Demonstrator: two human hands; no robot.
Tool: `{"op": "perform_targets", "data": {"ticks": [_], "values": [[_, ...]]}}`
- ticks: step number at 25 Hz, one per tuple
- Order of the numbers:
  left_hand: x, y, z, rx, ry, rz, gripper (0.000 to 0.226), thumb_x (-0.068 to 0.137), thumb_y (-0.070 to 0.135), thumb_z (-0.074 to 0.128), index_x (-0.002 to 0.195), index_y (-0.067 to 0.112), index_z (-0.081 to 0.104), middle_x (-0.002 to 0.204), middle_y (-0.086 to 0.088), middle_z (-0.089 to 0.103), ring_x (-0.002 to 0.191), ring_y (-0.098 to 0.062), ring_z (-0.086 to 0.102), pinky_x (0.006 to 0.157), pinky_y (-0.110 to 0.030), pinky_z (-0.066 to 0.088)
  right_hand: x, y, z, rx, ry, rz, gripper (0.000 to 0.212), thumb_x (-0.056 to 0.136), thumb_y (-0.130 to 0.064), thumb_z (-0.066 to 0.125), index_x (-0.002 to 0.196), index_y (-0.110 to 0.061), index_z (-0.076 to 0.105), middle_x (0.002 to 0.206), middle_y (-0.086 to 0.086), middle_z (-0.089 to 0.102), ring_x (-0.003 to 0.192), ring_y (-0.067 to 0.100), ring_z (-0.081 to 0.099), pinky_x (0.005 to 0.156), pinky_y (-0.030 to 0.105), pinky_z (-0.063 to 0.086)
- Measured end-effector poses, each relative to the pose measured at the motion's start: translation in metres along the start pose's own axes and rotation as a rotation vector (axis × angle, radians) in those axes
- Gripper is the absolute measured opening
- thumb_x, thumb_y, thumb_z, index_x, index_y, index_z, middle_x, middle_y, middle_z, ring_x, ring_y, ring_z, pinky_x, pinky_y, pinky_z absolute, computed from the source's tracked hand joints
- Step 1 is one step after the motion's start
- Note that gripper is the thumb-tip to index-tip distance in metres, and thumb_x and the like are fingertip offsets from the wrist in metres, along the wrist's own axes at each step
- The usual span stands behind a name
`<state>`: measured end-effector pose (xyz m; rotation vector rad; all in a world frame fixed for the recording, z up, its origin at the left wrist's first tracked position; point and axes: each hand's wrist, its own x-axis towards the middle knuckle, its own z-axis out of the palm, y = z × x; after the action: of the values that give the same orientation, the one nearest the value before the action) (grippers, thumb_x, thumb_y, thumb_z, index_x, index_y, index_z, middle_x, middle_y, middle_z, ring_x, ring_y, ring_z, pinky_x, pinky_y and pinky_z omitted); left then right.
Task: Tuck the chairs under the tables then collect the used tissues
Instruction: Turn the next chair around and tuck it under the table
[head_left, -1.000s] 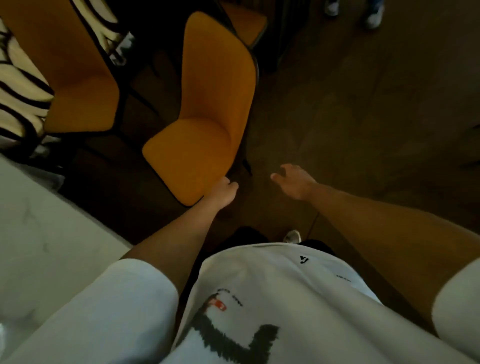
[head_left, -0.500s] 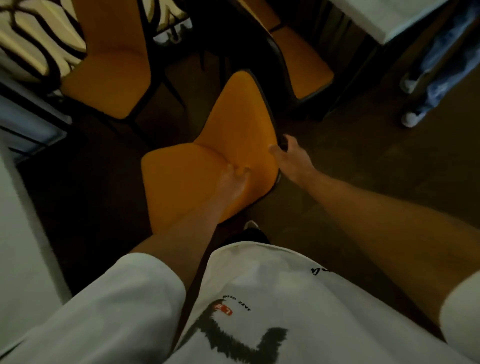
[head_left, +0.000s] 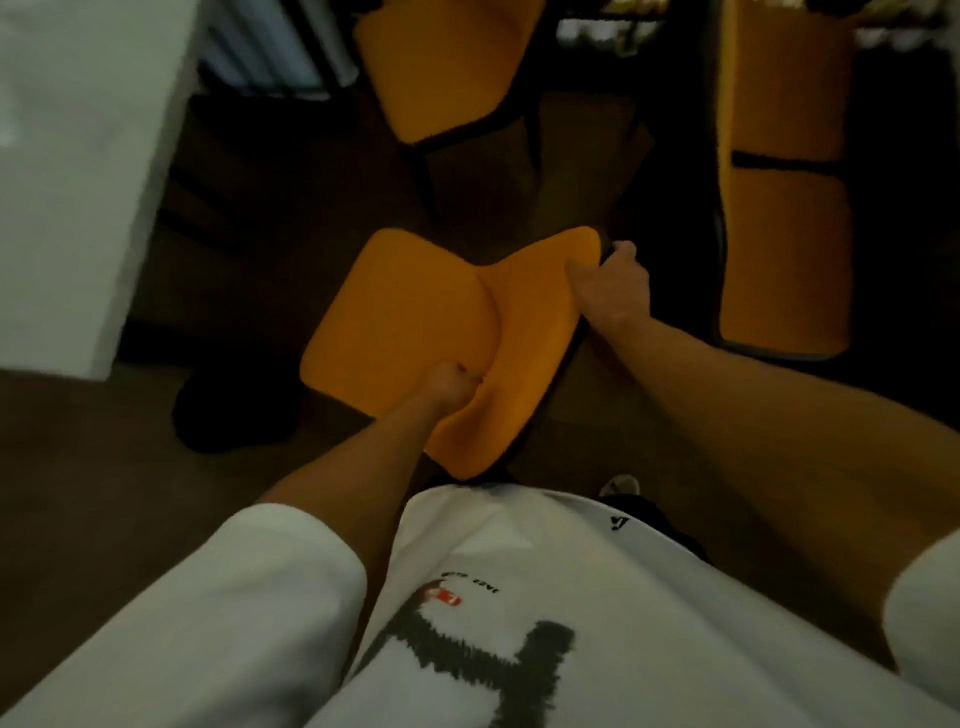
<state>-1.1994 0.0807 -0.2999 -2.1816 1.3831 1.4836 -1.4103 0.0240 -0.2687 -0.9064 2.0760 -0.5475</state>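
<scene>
Both hands now hold the near orange chair, where a second ago only the left hand touched its seat edge and the right hand hung free over the floor. The left grip is clamped at the fold between seat and backrest; the right grip is closed over the backrest's top corner. The chair has turned, its seat now pointing toward the white worktop off its left side, though well apart from it. That suggests the tucking step is under way, with a push toward the worktop remaining. Two more orange chairs stand beyond the held one. No tissues are in view.
</scene>
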Motion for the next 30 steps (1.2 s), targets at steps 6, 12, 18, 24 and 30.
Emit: {"op": "perform_targets", "data": {"ticks": [6,12,18,24,30], "values": [[-0.029,-0.006,0.049,-0.35,0.306,-0.331,0.027,0.095,0.029,0.05,0.111,0.008,0.058,0.127,-0.022,0.056,0.114,-0.04,0.055,0.094,-0.045,0.047,0.05,-0.013,-0.012,-0.027,-0.242,0.071,0.056,0.09,-0.034,0.058,0.137,-0.006,0.044,0.122,0.012,0.056,0.103,0.03,0.057,0.082,0.037,0.05],[-0.03,-0.001,0.043,-0.519,0.254,-0.565,0.068,0.096,0.036,0.051,0.153,0.013,0.024,0.154,-0.018,0.031,0.133,-0.042,0.041,0.103,-0.048,0.041,0.086,-0.025,-0.001,0.212,-0.473,0.437,0.057,0.079,-0.022,0.074,0.129,-0.026,0.046,0.121,0.013,0.056,0.107,0.043,0.056,0.089,0.07,0.05],[-0.071,-0.012,0.074,-1.134,0.488,-0.714,0.058,0.092,0.039,0.061,0.138,0.006,0.049,0.133,-0.016,0.055,0.118,-0.038,0.057,0.067,-0.041,0.055,0.09,-0.026,-0.003,0.139,-0.533,0.408,0.064,0.082,-0.015,0.074,0.137,-0.027,0.044,0.135,0.018,0.044,0.123,0.051,0.045,0.075,0.074,0.053],[-0.085,0.024,0.122,-2.209,0.626,-0.605,0.059,0.088,0.043,0.069,0.137,0.02,0.047,0.131,-0.02,0.051,0.123,-0.05,0.048,0.093,-0.08,0.04,0.088,-0.024,-0.014,0.113,-0.678,0.345,0.059,0.084,-0.012,0.07,0.137,-0.024,0.047,0.134,0.02,0.046,0.123,0.052,0.046,0.077,0.08,0.048],[-0.055,0.044,0.107,-2.289,0.712,-0.619,0.042,0.088,0.018,0.069,0.126,0.021,0.051,0.131,-0.024,0.054,0.111,-0.058,0.054,0.062,-0.086,0.042,0.096,-0.015,-0.014,0.138,-0.801,0.236,0.048,0.096,-0.02,0.053,0.144,-0.017,0.046,0.145,0.015,0.048,0.124,0.038,0.055,0.082,0.055,0.058]]}}
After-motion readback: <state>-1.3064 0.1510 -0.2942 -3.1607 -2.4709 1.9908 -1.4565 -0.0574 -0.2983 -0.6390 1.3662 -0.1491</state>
